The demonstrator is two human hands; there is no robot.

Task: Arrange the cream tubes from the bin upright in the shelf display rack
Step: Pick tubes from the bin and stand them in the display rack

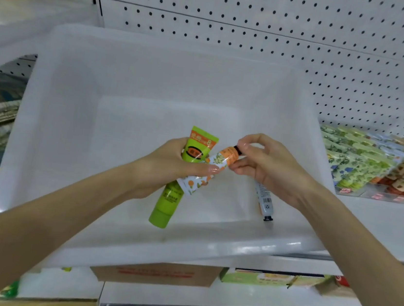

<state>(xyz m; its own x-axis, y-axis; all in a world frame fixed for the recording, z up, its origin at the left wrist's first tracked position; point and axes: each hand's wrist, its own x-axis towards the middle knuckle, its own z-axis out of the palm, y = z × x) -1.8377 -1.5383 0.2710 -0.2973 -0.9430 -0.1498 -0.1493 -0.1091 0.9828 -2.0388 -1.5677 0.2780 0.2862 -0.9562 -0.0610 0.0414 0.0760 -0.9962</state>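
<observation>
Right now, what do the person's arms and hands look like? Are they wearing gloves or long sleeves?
No gloves and no sleeves in view. The left forearm and right forearm are bare all the way to the picture's edge. The left hand and right hand show no rings, watch or bracelets. The nails look short and a little shiny.

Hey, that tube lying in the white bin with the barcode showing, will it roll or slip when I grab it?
The barcode tube looks slim, so probably light. Its skin looks smooth, so it may slip in a loose pinch. Lying flat on the bin floor with a round black cap, it might roll a little if nudged.
</observation>
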